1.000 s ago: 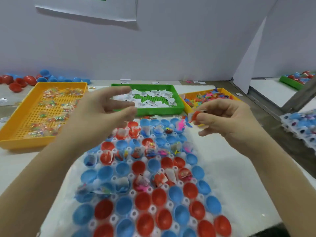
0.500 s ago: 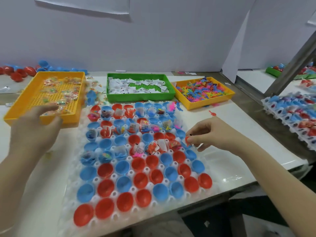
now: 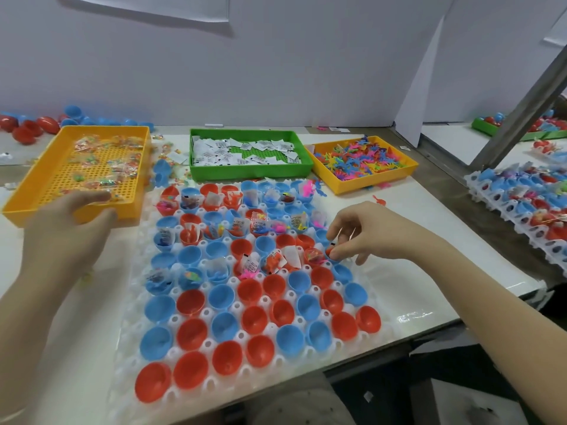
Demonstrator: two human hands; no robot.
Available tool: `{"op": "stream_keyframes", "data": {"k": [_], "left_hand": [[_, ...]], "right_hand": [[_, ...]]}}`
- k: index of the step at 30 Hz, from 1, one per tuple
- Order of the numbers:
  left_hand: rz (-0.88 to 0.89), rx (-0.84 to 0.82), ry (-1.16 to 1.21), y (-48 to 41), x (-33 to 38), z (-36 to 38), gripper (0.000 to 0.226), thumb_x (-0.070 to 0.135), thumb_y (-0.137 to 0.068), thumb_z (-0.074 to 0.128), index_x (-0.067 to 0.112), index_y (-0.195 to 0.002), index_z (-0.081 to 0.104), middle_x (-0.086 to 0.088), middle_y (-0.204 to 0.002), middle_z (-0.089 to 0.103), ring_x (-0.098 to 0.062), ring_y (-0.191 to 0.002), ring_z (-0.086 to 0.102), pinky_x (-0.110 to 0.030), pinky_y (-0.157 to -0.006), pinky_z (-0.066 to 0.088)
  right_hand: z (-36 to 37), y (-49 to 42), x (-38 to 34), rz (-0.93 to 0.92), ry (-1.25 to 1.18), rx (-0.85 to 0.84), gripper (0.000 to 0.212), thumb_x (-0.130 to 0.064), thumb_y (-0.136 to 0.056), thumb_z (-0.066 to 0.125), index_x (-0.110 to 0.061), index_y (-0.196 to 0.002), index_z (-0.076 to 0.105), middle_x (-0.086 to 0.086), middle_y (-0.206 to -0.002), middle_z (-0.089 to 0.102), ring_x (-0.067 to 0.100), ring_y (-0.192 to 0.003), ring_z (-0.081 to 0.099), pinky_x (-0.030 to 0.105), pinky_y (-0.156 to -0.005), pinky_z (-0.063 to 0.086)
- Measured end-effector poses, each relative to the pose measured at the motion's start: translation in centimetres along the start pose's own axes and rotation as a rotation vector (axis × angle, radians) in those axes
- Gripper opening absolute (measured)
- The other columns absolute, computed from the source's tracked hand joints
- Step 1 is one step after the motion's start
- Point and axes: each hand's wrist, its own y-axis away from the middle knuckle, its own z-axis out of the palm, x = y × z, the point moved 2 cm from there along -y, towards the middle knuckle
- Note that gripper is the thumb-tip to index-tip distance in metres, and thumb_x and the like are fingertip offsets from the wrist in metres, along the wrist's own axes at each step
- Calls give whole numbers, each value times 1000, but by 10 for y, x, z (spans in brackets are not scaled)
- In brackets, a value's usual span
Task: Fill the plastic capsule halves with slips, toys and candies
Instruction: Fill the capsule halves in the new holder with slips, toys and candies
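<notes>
Our right hand (image 3: 359, 237) pinches a toy (image 3: 330, 250), seemingly, to drop among the capsules (image 3: 299, 282). Our left hand (image 3: 64, 231), loose-fingered, is by the candy tray (image 3: 132, 207), ready.

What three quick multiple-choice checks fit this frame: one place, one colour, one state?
1. The green tray sits:
A) between the candy tray and the toy tray
B) left of both
C) at the near table edge

2. The toy tray is:
A) white
B) yellow
C) blue

3. The right hand:
A) lies flat on the table
B) pinches a red piece at the capsule halves
C) hangs idle

Key:
1A, one tray flanks it on each side.
2B, its walls are yellow.
3B, the fingertips close on the piece.
</notes>
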Motion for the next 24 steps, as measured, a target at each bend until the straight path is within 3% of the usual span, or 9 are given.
{"op": "stream_keyframes", "data": {"k": [5, 10, 14, 19, 22, 24], "left_hand": [[9, 33, -70, 9, 12, -2, 31, 27, -90, 64, 24, -121, 67, -9, -142, 55, -35, -131, 46, -55, -103, 42], [7, -15, -175, 3, 16, -4, 32, 30, -91, 63, 24, -123, 66, -11, -138, 58, -39, -137, 39, -56, -109, 37], [21, 19, -274, -12, 24, -7, 29, 33, -94, 57, 28, -121, 66, -9, -123, 66, -29, -107, 60, -42, -86, 51], [-35, -43, -342, -55, 25, -6, 29, 29, -93, 58, 32, -121, 64, -3, -125, 64, -15, -88, 63, -33, -74, 55], [-51, -91, -360, -79, 28, -2, 38, 34, -93, 62, 35, -130, 57, 2, -135, 59, 0, -67, 50, -16, -52, 40], [-45, -151, -422, -91, 28, 2, 45, 38, -94, 61, 33, -137, 50, 2, -135, 58, -3, -76, 52, -15, -56, 38]], "right_hand": [[-10, 2, -2, -12, 64, -5, 37, -23, -62, 89, -33, -90, 68, -8, -74, 67, 1, -58, 60, 18, -46, 49], [-13, 6, -3, -57, 47, -17, 39, -35, -59, 89, -46, -88, 67, -16, -80, 66, 5, -61, 60, 19, -48, 49], [-18, 4, -8, -127, -43, -17, 44, -56, -51, 82, -53, -92, 66, -12, -85, 68, 8, -61, 60, 21, -47, 48], [-20, -15, -16, -178, -101, 55, 74, -87, -42, 70, -45, -103, 69, -6, -83, 71, 12, -58, 62, 24, -45, 50], [-25, -33, -17, -243, -31, 114, 72, -90, -49, 62, -44, -105, 69, -8, -82, 71, 9, -56, 61, 24, -41, 50], [-29, -44, -21, -274, -1, 150, 69, -89, -55, 60, -43, -106, 69, -11, -82, 71, 8, -56, 61, 22, -39, 49]]}}
